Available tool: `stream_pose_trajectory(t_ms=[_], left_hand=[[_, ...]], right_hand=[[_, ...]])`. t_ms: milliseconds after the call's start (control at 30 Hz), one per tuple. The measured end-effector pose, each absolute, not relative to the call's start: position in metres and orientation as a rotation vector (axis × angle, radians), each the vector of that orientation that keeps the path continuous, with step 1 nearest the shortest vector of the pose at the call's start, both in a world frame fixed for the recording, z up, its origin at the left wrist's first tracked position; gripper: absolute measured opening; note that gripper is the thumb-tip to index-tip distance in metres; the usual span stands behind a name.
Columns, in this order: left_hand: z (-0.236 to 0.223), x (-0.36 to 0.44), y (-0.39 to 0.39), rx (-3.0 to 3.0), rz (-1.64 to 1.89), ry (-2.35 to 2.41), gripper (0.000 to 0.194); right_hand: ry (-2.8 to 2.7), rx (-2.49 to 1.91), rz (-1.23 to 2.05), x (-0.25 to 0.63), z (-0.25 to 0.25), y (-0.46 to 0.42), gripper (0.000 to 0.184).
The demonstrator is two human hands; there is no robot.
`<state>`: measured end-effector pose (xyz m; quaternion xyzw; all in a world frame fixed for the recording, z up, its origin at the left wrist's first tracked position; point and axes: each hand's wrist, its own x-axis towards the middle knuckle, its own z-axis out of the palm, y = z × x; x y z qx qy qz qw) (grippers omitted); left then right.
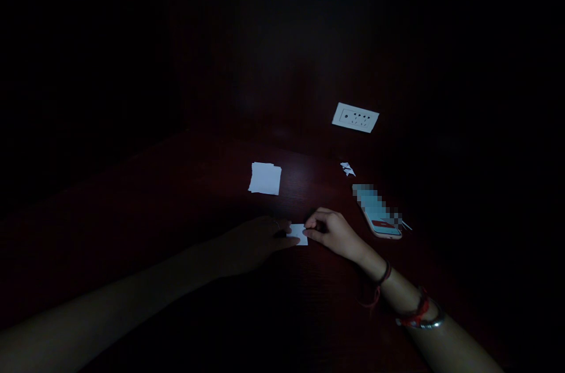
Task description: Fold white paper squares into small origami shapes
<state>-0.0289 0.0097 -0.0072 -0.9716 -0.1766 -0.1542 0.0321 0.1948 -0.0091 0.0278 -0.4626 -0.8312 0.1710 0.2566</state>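
Steadying a small white paper between two bare hands, a person works at a dark reddish worktop in a nearly black room. The paper lies just below the middle of the view; treat it as the centre of a clock face.

At 9 o'clock, the left hand is in shadow, its thumb along the paper's lower edge and a fingertip at the upper left; whether that grip pinches or merely rests, I cannot tell. At 3 o'clock, the better-lit right hand has its grip nearly closed, thumb and fingertip seemingly nipping the paper's right edge.

At 11 o'clock sits an untidy pile of white sheets. At 1 o'clock are white scraps, and beyond them a white socket plate. Between 2 and 3 o'clock lies a phone, its screen lit.

Handling so small a piece well probably calls for light fingertip pressure from both sides, edges kept aligned, and the left thumb clear of the middle; turning it into the light would help.

No brand or label can be read. The paper bears a faint mark, too small to make out; the phone's screen is partly pixelated, with an illegible red band near its lower end.
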Motion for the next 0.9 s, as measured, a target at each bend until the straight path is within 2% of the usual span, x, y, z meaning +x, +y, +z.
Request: stream_pose_trajectory(t_ms=[700,900], left_hand=[[-0.0050,-0.0253,0.0098,-2.978,-0.458,-0.516,0.054],[-0.0046,-0.0253,0.0085,-2.978,-0.519,-0.511,0.045]], right_hand=[[-2.229,-1.234,0.533,0.1956,0.0229,-0.0049,0.008],[-2.262,-1.112,0.494,0.1940,0.0260,-0.0074,0.002]])
